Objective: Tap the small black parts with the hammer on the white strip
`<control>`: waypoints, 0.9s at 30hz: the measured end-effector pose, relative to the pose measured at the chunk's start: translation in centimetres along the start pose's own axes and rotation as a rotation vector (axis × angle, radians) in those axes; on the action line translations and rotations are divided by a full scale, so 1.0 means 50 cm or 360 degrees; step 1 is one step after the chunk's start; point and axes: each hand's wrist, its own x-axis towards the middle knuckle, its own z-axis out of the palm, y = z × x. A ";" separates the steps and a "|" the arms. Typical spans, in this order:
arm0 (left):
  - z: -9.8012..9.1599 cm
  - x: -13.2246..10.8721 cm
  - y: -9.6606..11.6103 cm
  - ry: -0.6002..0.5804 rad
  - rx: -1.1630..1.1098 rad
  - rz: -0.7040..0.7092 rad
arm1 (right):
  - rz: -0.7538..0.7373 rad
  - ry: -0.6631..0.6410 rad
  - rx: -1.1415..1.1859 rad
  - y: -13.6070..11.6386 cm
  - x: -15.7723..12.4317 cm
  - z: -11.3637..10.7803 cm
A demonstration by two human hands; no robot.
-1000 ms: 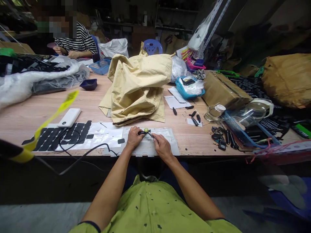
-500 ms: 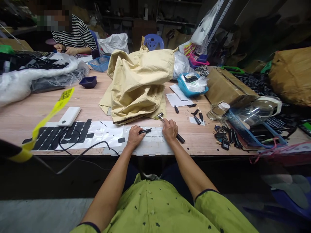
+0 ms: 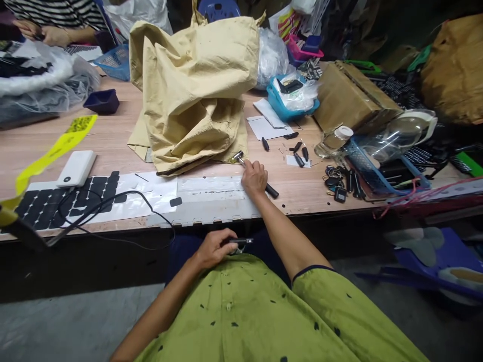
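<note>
My right hand [image 3: 253,178] rests on the table's front part, closed round a small hammer [image 3: 238,158] with a silver head and a black handle that sticks out to the right. The hammer's head lies against the yellow-beige cloth bag [image 3: 196,85]. My left hand [image 3: 212,247] is below the table edge, over my lap, pinching a thin dark pen-like tool [image 3: 240,241]. A long white strip [image 3: 211,190] lies on the table left of my right hand.
A white power bank [image 3: 76,168] and black cable lie on dark solar cells [image 3: 56,201] at the left. Small black parts [image 3: 298,153], a cardboard box [image 3: 349,98], blue trays and a clear jug [image 3: 392,136] crowd the right. Another person [image 3: 56,20] in stripes sits far left.
My left hand has dropped from the table to my lap with the thin tool. My right hand let go of that tool and took up the hammer. The view tilted down.
</note>
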 end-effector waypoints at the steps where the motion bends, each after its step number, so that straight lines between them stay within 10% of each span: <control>1: 0.024 -0.005 -0.012 -0.0071 -0.0006 -0.0118 | -0.0003 -0.0003 -0.0005 0.000 0.000 -0.001; 7: 0.071 0.022 -0.054 -0.0163 0.0350 -0.0639 | 0.0004 -0.0030 -0.0009 -0.001 -0.003 -0.011; 13: -0.032 0.075 0.037 -0.0478 0.0017 -0.0225 | 0.0002 -0.0029 0.0017 -0.001 -0.006 -0.013; 19: -0.200 0.259 0.067 0.0652 0.0572 -0.0561 | -0.0001 -0.0016 0.0015 -0.006 -0.008 -0.013; 23: -0.265 0.341 0.060 0.1036 0.0863 -0.0920 | -0.0007 -0.0022 -0.0002 -0.008 -0.010 -0.013; 27: -0.314 0.389 0.067 0.1448 0.0729 -0.0785 | -0.0036 -0.0002 0.0002 -0.007 -0.012 -0.007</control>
